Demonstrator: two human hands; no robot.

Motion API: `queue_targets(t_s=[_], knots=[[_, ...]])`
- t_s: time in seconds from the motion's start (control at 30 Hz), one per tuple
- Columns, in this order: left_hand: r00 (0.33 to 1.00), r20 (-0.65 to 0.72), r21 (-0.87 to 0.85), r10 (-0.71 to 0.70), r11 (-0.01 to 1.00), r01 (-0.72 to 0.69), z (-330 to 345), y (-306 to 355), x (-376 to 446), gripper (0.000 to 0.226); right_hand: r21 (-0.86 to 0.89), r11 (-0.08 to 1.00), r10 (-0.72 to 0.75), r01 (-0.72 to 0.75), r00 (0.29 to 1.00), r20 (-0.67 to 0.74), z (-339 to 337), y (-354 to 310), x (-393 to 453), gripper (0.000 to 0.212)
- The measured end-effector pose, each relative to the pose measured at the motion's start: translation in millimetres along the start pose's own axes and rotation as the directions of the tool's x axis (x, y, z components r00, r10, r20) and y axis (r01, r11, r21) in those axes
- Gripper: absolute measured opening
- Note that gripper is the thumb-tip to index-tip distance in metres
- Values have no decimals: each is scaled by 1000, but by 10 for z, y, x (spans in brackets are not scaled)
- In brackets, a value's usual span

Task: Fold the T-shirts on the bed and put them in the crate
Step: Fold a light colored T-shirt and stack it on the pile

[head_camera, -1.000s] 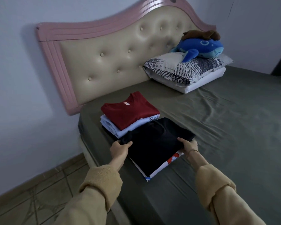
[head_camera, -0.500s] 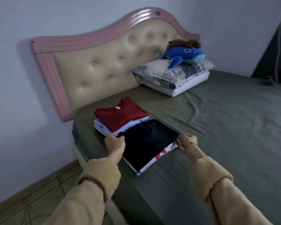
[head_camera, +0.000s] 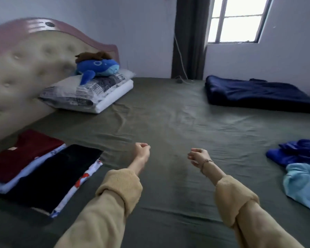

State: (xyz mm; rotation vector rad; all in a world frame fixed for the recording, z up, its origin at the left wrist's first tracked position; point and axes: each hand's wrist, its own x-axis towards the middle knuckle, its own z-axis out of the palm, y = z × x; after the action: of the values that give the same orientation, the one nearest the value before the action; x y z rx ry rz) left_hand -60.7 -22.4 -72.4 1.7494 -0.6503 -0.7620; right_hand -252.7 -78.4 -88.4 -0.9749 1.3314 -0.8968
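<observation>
folded T-shirts: two stacks at the left edge of the bed. Black T-shirt (head_camera: 55, 174) on top of a white printed one (head_camera: 82, 178); just beside it, toward the headboard, red T-shirt (head_camera: 20, 154) on top of a pale blue-white one (head_camera: 25, 174). The two stacks touch or overlap along one edge.
unfolded T-shirts: royal blue T-shirt (head_camera: 297, 153) and light blue T-shirt (head_camera: 304, 185), both crumpled at the right edge of the bed, touching each other, well apart from the folded stacks.
crate: none in view.
left hand (head_camera: 141, 151): above the sheet, right of the black T-shirt, fingers curled into a loose fist, nothing in it.
right hand (head_camera: 199, 156): above the sheet, fingers loosely curled, slightly apart, nothing in it. Thin bracelet (head_camera: 206, 161) at the wrist.
sleeves: tan fleece, cuffs pushed back on both forearms.
bed (head_camera: 168, 126): olive-grey fitted sheet, shallow wrinkles across the middle.
blanket (head_camera: 258, 93): dark navy, folded flat, far right side of the bed.
pillows (head_camera: 89, 93): patterned one on a white one, against the headboard; blue plush whale (head_camera: 97, 67) on top, brown plush behind it.
headboard (head_camera: 25, 59): beige tufted, pink frame, motion-blurred.
room: pale walls, dark curtain (head_camera: 190, 38) beside a barred window (head_camera: 238, 18), white cord hanging down along the curtain.
</observation>
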Motion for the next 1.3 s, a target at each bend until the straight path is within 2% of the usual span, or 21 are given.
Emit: queue_targets(t_s=[0.1, 0.2, 0.33, 0.43, 0.53, 0.63, 0.73, 0.8, 0.9, 1.0, 1.1, 1.13, 1.23, 1.3], knots=[[986, 166, 67, 8, 998, -19, 809, 51, -227, 16, -8, 1000, -12, 12, 995, -102, -812, 32, -21, 24], [939, 342, 125, 28, 989, -75, 1601, 85, -574, 13, -97, 995, -30, 6, 968, -250, -1721, 111, -61, 26], [843, 536, 164, 37, 975, -147, 2417, 133, -1042, 15, -310, 946, -70, -95, 875, -480, -2765, 322, -94, 31], [782, 622, 177, 30, 968, -178, 2796, 120, -1291, 19, -336, 911, -23, -239, 784, -620, -3195, 455, -210, 40], [749, 663, 189, -6, 969, -159, 2952, 84, -1417, 27, -321, 918, -26, -232, 772, -635, -3340, 555, -246, 63], [726, 686, 212, -49, 968, -135, 2956, 24, -1396, 23, -394, 879, -23, -270, 800, -600, -3296, 623, -188, 64], [713, 696, 201, -85, 976, -80, 2892, -18, -1296, 24, -470, 832, -14, -293, 838, -546, -3169, 583, -114, 37], [704, 700, 238, -120, 969, -72, 2814, 0, -1240, 24, -412, 889, -40, -199, 863, -503, -3033, 544, -59, 16], [650, 729, 286, -214, 958, -5, 2656, 93, -1243, 19, -320, 947, -141, 11, 911, -387, -2772, 461, -27, 20], [551, 775, 334, -309, 941, 57, 2508, 165, -1215, 32, -248, 955, -203, 162, 968, -149, -2417, 300, -158, 29], [487, 813, 295, -319, 947, 127, 2323, 198, -1148, 39, -354, 906, -183, 233, 969, 169, -1997, 188, -303, 34], [494, 818, 273, -295, 955, 117, 2262, 194, -1110, 34, -396, 886, -157, 242, 959, 236, -1887, 186, -321, 34], [648, 750, 146, -134, 989, 36, 2019, 177, -992, 6, -455, 847, -122, 274, 934, 336, -1685, 208, -323, 33], [696, 715, 49, -61, 998, 38, 1799, 190, -865, 10, -455, 839, -161, 299, 934, 318, -1617, 222, -326, 31]])
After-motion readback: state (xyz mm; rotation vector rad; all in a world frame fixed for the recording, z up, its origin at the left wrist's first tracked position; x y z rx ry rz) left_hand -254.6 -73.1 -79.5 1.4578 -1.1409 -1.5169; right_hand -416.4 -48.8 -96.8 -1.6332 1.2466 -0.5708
